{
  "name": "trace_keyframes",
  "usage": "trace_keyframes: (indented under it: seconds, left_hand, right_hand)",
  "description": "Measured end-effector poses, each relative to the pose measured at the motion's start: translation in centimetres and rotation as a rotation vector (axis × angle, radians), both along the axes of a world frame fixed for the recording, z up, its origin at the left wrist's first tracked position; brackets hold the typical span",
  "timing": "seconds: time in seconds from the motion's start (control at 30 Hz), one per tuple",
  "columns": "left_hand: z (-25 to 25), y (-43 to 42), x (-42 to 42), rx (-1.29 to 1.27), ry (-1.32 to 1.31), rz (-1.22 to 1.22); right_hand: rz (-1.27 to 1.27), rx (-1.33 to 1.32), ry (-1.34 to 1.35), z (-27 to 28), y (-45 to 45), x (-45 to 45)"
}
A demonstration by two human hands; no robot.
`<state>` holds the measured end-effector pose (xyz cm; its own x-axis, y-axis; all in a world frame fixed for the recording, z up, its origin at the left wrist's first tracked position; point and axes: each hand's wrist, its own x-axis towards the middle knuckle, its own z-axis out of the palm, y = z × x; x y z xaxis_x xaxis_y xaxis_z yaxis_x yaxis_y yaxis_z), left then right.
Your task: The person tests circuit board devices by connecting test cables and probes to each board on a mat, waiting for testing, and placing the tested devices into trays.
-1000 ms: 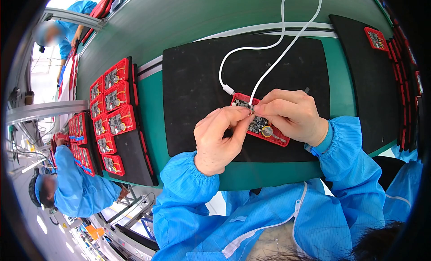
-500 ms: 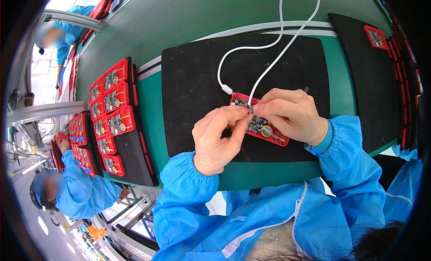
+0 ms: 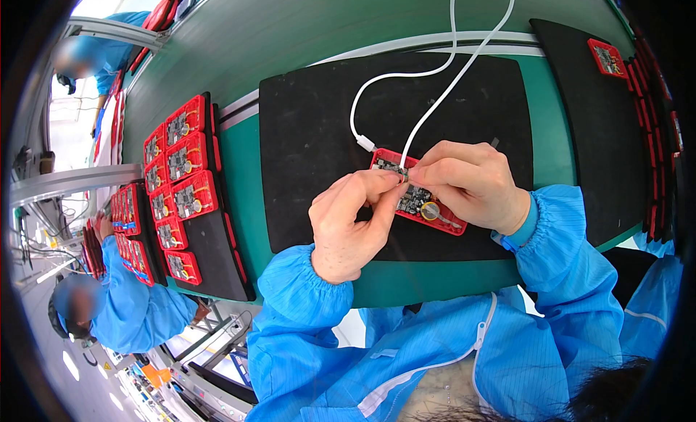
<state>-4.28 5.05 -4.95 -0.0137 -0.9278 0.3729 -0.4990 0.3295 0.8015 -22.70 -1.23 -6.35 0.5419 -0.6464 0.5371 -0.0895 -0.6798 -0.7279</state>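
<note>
A red case holding a green-grey circuit board lies slantwise on a black mat. A round coin cell sits at the board's lower right. My left hand and my right hand meet over the case, each in a pinch. At their fingertips is a tiny part, mostly hidden, where one end of a white cable comes down. The cable's other end, a white plug, lies loose on the mat beside the case's upper left corner.
At left, trays carry several red cases with boards. Another black mat at right has one red case and stacked trays along its edge. Two people in blue work clothes are at left. A metal rail runs behind my mat.
My hands stay almost still in their pinch over the case. At left, one person's head and arm have shifted slightly.
</note>
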Motion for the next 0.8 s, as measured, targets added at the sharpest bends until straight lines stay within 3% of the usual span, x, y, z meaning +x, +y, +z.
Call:
trace_keyframes:
  seconds: [0.8]
  left_hand:
    - [0.02, 0.11, 0.03, 0.040, -0.002, 0.019]
  right_hand:
    - [-0.003, 0.003, -0.005, 0.01, 0.02, -0.01]
